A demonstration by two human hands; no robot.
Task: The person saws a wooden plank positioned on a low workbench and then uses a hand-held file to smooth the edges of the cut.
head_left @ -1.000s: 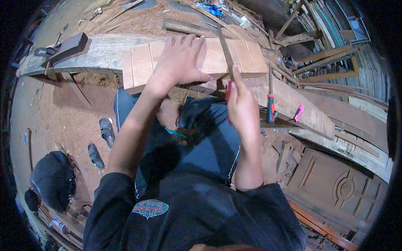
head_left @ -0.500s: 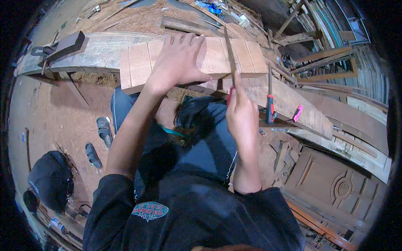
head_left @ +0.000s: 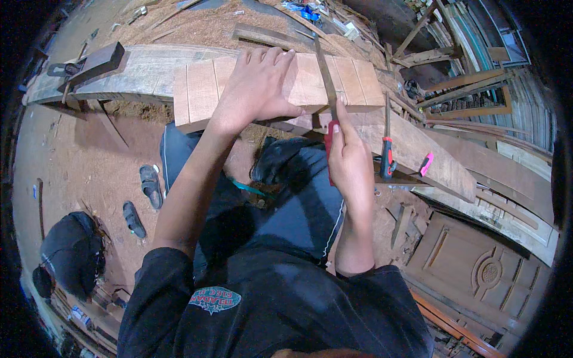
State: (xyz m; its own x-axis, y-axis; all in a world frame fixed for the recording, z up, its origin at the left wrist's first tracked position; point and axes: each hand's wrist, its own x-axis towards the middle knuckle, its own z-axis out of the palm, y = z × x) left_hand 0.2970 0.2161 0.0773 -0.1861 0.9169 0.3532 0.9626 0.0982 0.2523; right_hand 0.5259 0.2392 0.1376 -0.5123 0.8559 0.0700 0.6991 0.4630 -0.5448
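Note:
A pale wooden block point(head_left: 203, 89) with several straight lines across its top lies on the long wooden bench point(head_left: 155, 68). My left hand point(head_left: 259, 83) presses on the block with fingers spread toward its far edge and the thumb near its close edge. In my right hand point(head_left: 351, 158) is a red-handled handsaw point(head_left: 325, 77), gripped with the index finger stretched along it. Its long narrow blade runs away from me across the block, right of my left hand. The block hides the blade's lower edge, if it is in a cut.
A red-and-black handled tool point(head_left: 388, 158) and a pink tool point(head_left: 426, 164) lie right of the block. A wooden hand plane point(head_left: 98, 64) rests at the bench's left end. Sandals point(head_left: 150, 186) lie on the floor; a carved panel point(head_left: 477, 262) leans at lower right. A person point(head_left: 74, 253) is at lower left.
My right hand has drawn the saw back toward me, and more of its red handle shows. My left hand stays on the block. The whole view has shifted slightly.

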